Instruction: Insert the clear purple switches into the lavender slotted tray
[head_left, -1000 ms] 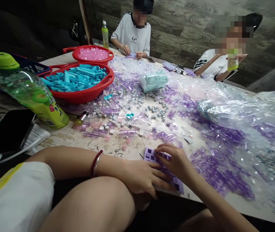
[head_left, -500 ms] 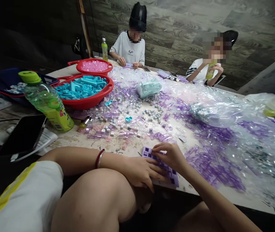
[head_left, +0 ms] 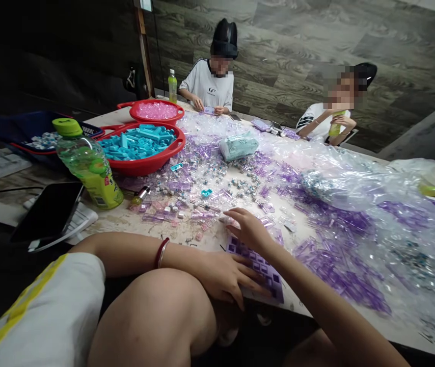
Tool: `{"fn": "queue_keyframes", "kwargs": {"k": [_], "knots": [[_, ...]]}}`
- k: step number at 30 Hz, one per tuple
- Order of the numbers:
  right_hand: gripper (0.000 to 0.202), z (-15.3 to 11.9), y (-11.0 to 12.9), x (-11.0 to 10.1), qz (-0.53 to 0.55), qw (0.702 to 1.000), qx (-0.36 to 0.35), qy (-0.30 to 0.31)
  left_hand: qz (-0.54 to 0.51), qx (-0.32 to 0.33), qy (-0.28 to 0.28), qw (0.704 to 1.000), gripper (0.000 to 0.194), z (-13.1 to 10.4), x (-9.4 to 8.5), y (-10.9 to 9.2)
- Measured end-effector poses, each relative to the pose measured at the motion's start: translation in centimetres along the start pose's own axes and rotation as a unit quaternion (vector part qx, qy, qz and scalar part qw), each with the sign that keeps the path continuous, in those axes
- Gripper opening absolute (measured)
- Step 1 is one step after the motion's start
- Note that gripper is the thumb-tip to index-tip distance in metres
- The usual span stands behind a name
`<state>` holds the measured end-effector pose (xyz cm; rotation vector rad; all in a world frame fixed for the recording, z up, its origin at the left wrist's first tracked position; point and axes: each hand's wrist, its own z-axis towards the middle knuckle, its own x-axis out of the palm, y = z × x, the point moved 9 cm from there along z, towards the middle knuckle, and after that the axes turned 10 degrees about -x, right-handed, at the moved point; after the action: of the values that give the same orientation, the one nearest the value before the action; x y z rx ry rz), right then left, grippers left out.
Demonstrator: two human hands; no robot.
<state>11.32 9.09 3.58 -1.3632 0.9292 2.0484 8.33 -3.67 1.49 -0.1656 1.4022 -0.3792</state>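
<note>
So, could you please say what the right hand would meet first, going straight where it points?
Probably the small plastic pieces just beyond the right hand; depth leaves unclear which comes first.

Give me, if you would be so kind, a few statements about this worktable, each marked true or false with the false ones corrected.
1. The left hand lies on the purple plate with square holes. True.
2. The nearer red basket holds pink pieces. False: it holds blue pieces.
3. Two other people are across the table. True.
4. The right hand holds the green-capped bottle. False: the right hand is above the plate's far part, apart from the bottle.
5. The teal-green packet lies among loose pieces. True.
</note>
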Motion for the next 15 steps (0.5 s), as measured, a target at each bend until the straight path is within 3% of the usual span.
{"fn": "queue_keyframes", "kwargs": {"k": [3, 7, 12, 15], "knots": [[0.016, 1.6, 0.2, 1.1, -0.035, 0.998, -0.005, 0.058, 0.009, -0.003, 0.019, 1.000, 0.027, 0.0, 0.2, 0.0], [0.015, 1.7, 0.2, 1.0, -0.070, 0.994, 0.002, 0.088, 0.019, -0.009, 0.034, 0.999, 0.030, 0.0, 0.3, 0.1], [0.017, 1.2, -0.3, 0.9, -0.079, 0.993, 0.008, 0.083, 0.045, 0.013, 0.025, 0.999, 0.030, -0.1, 0.4, -0.2], [0.024, 0.8, -0.9, -0.3, -0.066, 0.997, 0.010, 0.049, 0.050, 0.015, 0.021, 0.998, 0.031, -0.1, 0.6, -0.1]]}}
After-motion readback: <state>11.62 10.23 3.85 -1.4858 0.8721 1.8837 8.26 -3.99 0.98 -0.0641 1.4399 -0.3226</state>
